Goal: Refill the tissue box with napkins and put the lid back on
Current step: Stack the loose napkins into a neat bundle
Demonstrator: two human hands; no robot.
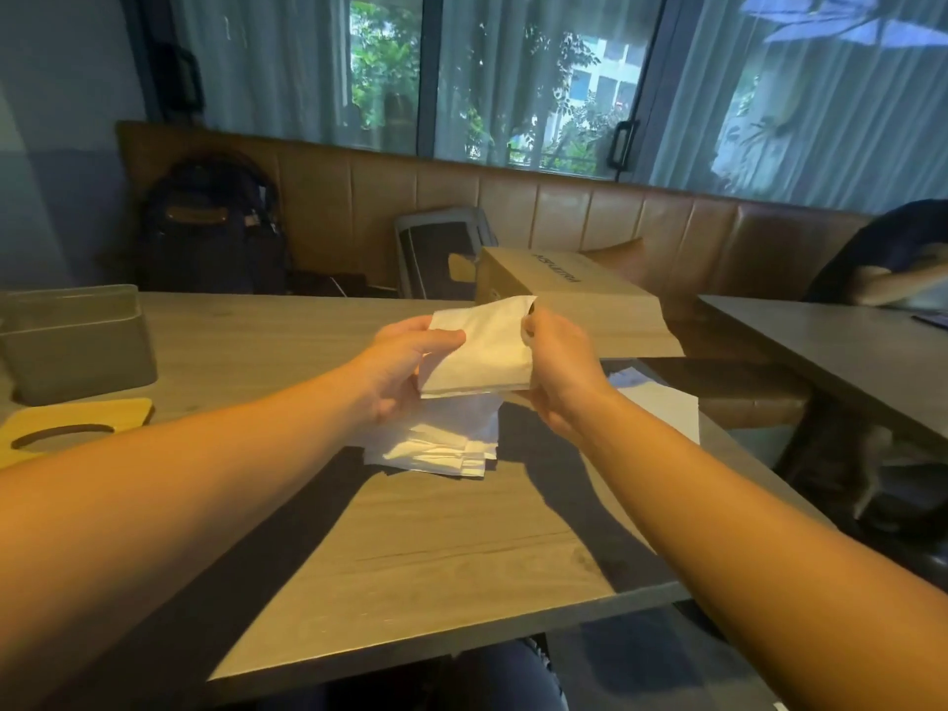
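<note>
1. Spanning most of the view: wooden table (410, 546), pale grain, crossed by dark arm shadows.
2. Cardboard box (574, 300), brown, lying at the table's far edge; printed lettering on its top face, too blurred to read.
3. Tissue box (77, 346), grey-green, open-topped, standing at far left of the table, well apart from the hands.
4. Lid (66, 428), yellow wood with an oval slot, lying flat just in front of the tissue box.
5. Loose napkins (441, 449), white, in an untidy pile at table centre, directly beneath the hands.
6. Held napkins (482, 351), a folded white stack raised above the pile, no print visible.
7. Left hand (405, 366), arm extended, thumb on top and fingers curled under the stack's left edge, gripping it.
8. Right hand (559, 366), arm extended, fingers pinching the stack's right edge near its upper corner.
</note>
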